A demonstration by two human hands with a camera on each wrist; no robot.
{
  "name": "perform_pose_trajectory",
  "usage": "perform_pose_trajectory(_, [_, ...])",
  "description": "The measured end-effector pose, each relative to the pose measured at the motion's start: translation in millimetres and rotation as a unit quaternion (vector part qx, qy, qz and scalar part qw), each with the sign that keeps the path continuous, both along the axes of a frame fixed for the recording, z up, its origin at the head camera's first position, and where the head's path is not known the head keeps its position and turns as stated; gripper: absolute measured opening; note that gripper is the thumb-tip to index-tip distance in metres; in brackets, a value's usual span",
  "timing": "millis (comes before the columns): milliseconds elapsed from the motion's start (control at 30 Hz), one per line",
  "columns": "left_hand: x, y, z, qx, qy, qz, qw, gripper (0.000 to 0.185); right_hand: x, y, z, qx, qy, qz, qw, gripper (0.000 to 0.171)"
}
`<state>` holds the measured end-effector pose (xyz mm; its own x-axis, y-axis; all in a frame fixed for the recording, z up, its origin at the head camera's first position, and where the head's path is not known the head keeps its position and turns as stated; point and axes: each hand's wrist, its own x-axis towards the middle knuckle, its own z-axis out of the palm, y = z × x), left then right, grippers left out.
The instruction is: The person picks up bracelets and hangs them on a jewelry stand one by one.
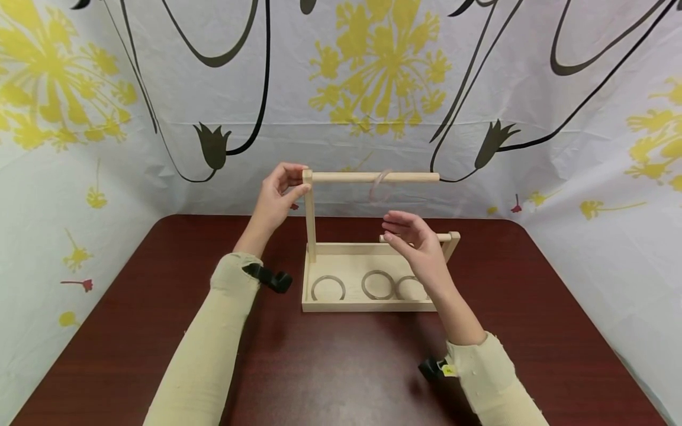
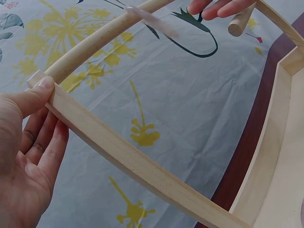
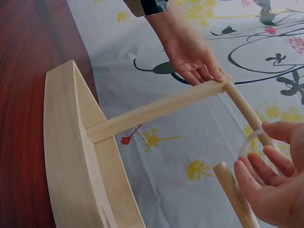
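A wooden stand has a shallow tray (image 1: 367,307), a tall post (image 2: 118,137) at its left and a long upper bar (image 1: 341,177). My left hand (image 1: 275,195) pinches the post's top, thumb in front and fingers behind. From the upper bar hangs a clear, pinkish ring (image 1: 375,190), slightly blurred. Below and to the right of that ring is my right hand (image 1: 421,251), its fingers loosely bent and apart from the ring in the head view. In the right wrist view the right hand (image 3: 275,175) overlaps the ring (image 3: 246,145).
Three more clear rings lie in the tray, at the left (image 1: 314,287), middle (image 1: 364,285) and right (image 1: 410,277). A shorter bar (image 1: 443,238) on a low post stands at the tray's right, partly behind my right hand. Patterned cloth (image 1: 341,106) hangs behind the dark table (image 1: 341,367).
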<state>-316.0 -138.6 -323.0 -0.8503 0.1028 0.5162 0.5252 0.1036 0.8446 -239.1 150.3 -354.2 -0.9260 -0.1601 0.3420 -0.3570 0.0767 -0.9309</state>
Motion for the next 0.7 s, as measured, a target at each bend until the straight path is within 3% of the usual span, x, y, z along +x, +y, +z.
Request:
perform_pose_trajectory(367, [-0.3, 0.5, 0.1, 0.004, 0.009, -0.003, 0.9999, 0.034, 3.5, -5.3, -4.4, 0.023, 0.006, 0.039, 0.999, 0.039])
perform_pose_trajectory(700, [0.4, -0.2, -0.1, -0.004, -0.004, 0.004, 1.0, 0.033, 2.1, -9.3, -13.6, 0.056, 0.033, 0.107, 0.992, 0.039])
